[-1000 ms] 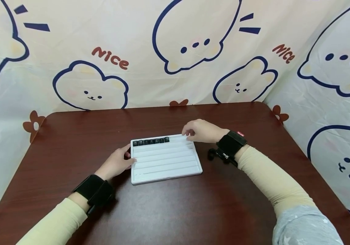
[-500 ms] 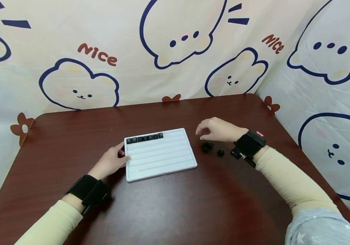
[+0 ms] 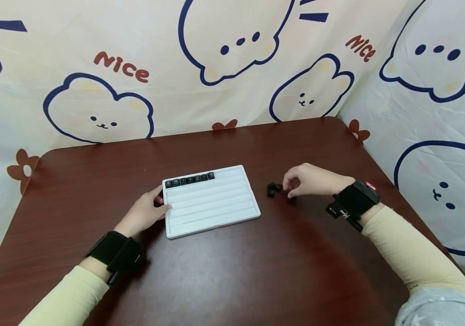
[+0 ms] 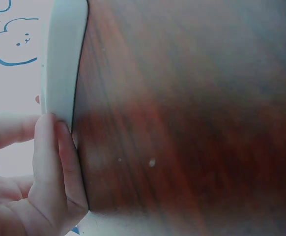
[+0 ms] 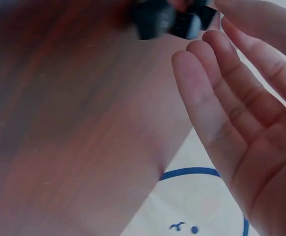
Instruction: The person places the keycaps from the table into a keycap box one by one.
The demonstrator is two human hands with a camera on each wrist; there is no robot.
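A flat white ridged tray [image 3: 212,203] lies on the table, with a row of black keycaps [image 3: 189,180] along its far left edge. My left hand [image 3: 140,213] pinches the tray's left edge, thumb on top and fingers at its side; the left wrist view shows the fingertips against the white edge [image 4: 64,64]. To the right of the tray, my right hand [image 3: 311,180] is low over several loose black keycaps [image 3: 271,190]. In the right wrist view its thumb and index finger are slightly apart, right by the loose keycaps [image 5: 153,19], and the other fingers are extended.
The brown wooden table [image 3: 232,280] spreads around the tray. Behind it and along its sides hangs a pale cloth [image 3: 200,104] printed with cartoon bears. Each wrist wears a black strap [image 3: 114,253].
My right hand has left the tray's far right corner, moved right and lowered to the loose keycaps. My left hand keeps its hold on the tray. The head view has shifted slightly.
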